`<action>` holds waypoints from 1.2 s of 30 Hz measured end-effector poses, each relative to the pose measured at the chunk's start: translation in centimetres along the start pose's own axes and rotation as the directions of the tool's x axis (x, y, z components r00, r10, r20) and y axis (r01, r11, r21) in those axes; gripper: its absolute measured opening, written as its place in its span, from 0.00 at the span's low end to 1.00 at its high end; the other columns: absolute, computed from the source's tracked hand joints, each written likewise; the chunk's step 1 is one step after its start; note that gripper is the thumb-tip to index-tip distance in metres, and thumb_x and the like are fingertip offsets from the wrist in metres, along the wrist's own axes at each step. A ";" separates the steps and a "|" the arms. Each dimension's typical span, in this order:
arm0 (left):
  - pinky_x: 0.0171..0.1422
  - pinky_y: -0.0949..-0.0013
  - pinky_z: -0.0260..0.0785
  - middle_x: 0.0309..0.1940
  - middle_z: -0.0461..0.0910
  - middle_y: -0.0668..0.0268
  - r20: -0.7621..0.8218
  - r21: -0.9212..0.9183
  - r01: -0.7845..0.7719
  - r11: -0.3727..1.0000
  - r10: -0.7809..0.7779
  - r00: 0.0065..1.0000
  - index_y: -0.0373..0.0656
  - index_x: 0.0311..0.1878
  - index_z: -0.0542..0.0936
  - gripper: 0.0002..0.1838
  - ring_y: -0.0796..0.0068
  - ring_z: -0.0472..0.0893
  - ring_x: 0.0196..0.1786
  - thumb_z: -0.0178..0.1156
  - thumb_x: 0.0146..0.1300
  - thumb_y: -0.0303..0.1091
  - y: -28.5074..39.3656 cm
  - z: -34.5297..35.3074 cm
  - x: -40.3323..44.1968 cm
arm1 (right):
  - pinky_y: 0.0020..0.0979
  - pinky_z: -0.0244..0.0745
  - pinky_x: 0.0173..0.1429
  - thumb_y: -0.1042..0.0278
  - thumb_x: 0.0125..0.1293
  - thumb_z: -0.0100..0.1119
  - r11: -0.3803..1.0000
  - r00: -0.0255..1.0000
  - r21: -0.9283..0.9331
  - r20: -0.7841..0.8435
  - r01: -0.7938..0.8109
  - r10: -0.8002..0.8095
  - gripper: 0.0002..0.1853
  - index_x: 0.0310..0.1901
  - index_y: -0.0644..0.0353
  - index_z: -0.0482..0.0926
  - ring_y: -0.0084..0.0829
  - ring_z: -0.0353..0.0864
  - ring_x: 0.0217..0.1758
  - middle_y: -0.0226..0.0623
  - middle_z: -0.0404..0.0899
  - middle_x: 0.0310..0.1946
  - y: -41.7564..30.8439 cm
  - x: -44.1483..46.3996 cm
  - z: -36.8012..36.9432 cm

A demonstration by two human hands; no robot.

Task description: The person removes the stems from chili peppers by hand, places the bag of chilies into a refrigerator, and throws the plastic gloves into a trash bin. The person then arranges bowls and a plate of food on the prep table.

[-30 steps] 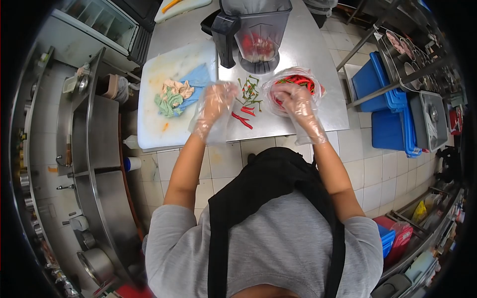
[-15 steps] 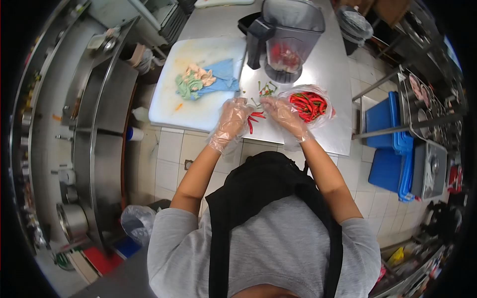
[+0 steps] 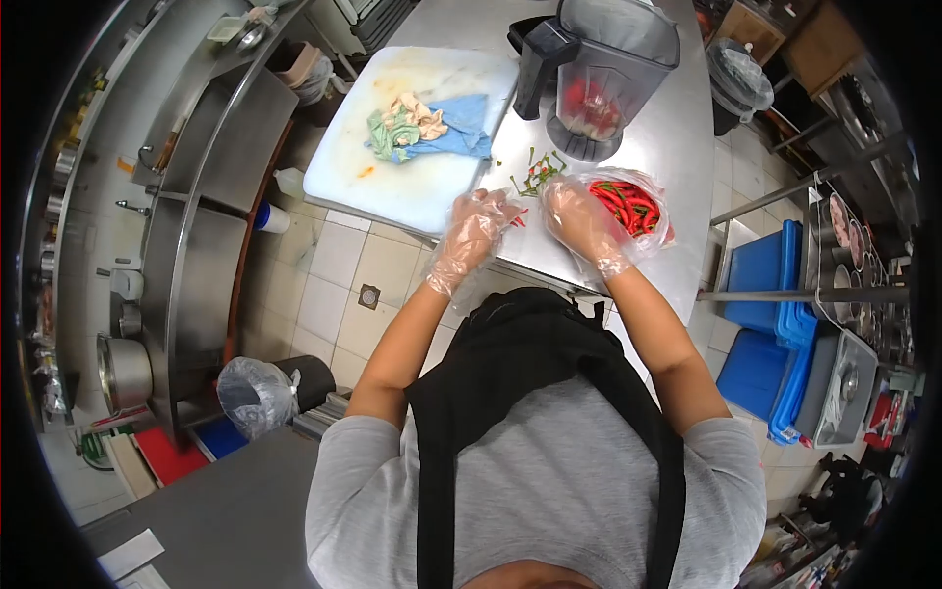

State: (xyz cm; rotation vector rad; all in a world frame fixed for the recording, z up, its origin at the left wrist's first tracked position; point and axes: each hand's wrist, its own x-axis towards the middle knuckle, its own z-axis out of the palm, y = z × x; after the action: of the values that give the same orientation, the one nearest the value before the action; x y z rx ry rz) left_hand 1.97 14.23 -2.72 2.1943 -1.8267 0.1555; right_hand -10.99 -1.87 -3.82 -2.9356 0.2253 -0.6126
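My left hand (image 3: 479, 228), in a clear plastic glove, is closed around a few red chilies (image 3: 519, 218) at the table's near edge; only their ends show past the fingers. My right hand (image 3: 581, 218), gloved the same way, has its fingers curled in between the green stems and the chili bag; whatever they pinch is hidden. Just beyond the hands lies a small heap of green chili stems (image 3: 538, 171). Right of my right hand, a clear plastic bag (image 3: 659, 187) lies open, full of red chilies (image 3: 628, 208).
Behind the stems stands a blender jug (image 3: 628, 59) with red and pale pieces inside. To the left, a white cutting board (image 3: 343, 167) carries crumpled blue, green and beige cloths (image 3: 461, 123). Blue bins (image 3: 756, 368) are under the rack at right. Steel counters line the left.
The view has shifted, so the table sits farther right. My hands are wider apart, the right one nearer the chili bag. Less of the chilies at my left hand shows.
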 end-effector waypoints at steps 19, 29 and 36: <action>0.44 0.60 0.70 0.35 0.82 0.62 -0.257 -0.572 -0.406 0.713 0.314 0.914 0.45 0.39 0.83 0.12 0.61 0.80 0.40 0.56 0.55 0.37 5.9 2.6 9.2 | 0.38 0.75 0.41 0.72 0.49 0.62 0.901 0.931 0.303 -0.091 -0.311 0.353 0.06 0.30 0.63 0.80 0.41 0.80 0.31 0.41 0.80 0.26 3.5 -7.0 -6.7; 0.55 0.64 0.69 0.44 0.81 0.52 -0.097 -0.816 -0.242 0.525 0.288 0.953 0.37 0.51 0.78 0.18 0.63 0.80 0.47 0.59 0.59 0.35 6.0 0.2 10.9 | 0.24 0.76 0.41 0.68 0.62 0.62 0.100 0.541 0.919 0.134 -0.381 0.831 0.10 0.40 0.63 0.76 0.23 0.79 0.34 0.32 0.79 0.33 4.3 -6.5 -9.3; 0.45 0.67 0.72 0.38 0.82 0.53 -0.020 -0.968 -0.084 0.239 0.257 0.966 0.34 0.48 0.79 0.15 0.67 0.82 0.39 0.58 0.58 0.30 6.9 -0.8 11.3 | 0.24 0.76 0.43 0.69 0.61 0.63 -0.159 0.498 0.975 0.215 -0.153 0.840 0.10 0.41 0.62 0.76 0.23 0.80 0.37 0.36 0.80 0.36 3.5 -6.5 -7.6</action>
State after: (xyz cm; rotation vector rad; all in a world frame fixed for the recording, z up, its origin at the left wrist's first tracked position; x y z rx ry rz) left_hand -2.52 2.62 2.01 1.0668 -1.4887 -0.9132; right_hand -20.36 -4.89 0.01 -0.9817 0.7594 -0.8901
